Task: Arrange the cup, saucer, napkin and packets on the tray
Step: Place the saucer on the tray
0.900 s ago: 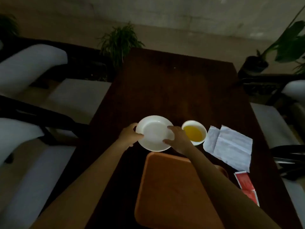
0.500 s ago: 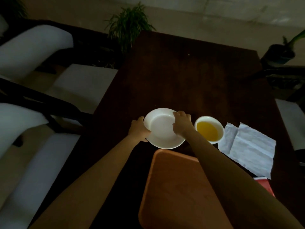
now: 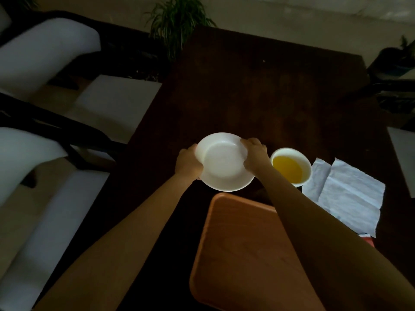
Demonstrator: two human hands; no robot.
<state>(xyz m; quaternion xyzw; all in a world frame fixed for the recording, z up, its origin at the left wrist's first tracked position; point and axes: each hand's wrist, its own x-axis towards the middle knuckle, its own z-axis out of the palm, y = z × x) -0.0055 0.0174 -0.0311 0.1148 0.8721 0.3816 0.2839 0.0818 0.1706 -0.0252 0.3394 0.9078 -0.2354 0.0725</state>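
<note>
Saucer [image 3: 225, 162]: being gripped at opposite rims by left hand [image 3: 189, 163] and right hand [image 3: 256, 156], tilting beyond tray's far edge [image 3: 242, 199].
Risk: right forearm is passing just beside full cup [image 3: 291, 166]; nudging could be spilling onto napkin [image 3: 350, 194].
Change: saucer is now tilting more steeply than 0.5 s ago.

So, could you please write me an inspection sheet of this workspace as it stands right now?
Surface: dark wooden table, dimly lit.
Job's things: saucer held beyond the tray, which is bare where visible; cup of yellow liquid on the table right of the saucer; napkin unfolded beside the cup; red packet mostly hidden by the right arm.
Clutter: nothing seen.
Hands: left hand and right hand grip opposite saucer edges.
Cables: nothing seen.
Surroundings: white chairs, potted plant.
</note>
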